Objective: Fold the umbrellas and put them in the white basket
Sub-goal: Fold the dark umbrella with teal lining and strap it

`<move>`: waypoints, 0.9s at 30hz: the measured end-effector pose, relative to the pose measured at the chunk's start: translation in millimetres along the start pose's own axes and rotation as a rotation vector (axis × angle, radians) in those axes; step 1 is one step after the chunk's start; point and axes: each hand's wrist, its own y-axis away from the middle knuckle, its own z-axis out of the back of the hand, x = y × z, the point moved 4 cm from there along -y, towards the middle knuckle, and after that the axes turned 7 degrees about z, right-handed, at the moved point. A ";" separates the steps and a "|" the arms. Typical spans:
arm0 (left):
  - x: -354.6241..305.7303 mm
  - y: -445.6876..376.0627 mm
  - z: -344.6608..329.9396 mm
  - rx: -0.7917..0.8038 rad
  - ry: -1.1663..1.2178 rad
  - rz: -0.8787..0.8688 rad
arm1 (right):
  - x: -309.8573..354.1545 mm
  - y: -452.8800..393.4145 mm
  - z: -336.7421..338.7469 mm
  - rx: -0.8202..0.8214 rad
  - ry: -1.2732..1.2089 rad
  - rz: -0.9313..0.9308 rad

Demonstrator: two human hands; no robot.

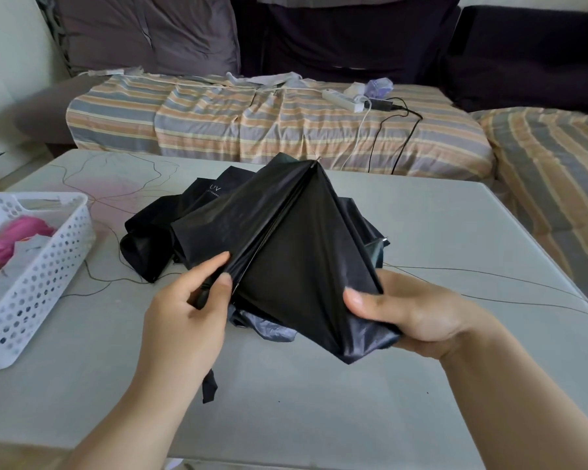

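At table centre: black umbrella (286, 232), half collapsed | canopy looks thin, limp, slippery; ribs stiff, so take by ribs | left hand (190, 307) pinches a fold, right hand (418, 313) grips the near edge | white basket (48, 262) far left

Two bare forearms enter from bottom of frame, one from lower left, other from lower right. No sleeve reaches visible part of either arm. Left hand (187, 307) bare: no glove, ring or band. Right hand (418, 315) likewise bare, wrist unadorned. Short, plain nails on thumbs, unpainted. Rest of person out of view.
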 end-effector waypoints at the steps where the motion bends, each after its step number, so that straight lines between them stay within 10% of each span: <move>1: -0.3 -0.2 0.3 -0.004 -0.002 -0.002 | 1.0 1.7 0.7 0.039 0.043 0.010; 15: 4.4 1.0 -0.4 0.025 -0.017 0.038 | -5.1 2.8 -3.2 0.256 0.158 0.004; 21: 4.5 -0.3 -0.6 0.030 0.120 0.106 | 4.7 27.0 60.3 -0.577 0.390 -0.034; 27: -0.2 9.1 -7.9 0.077 0.229 0.142 | -16.3 25.9 73.4 -0.725 0.779 -0.326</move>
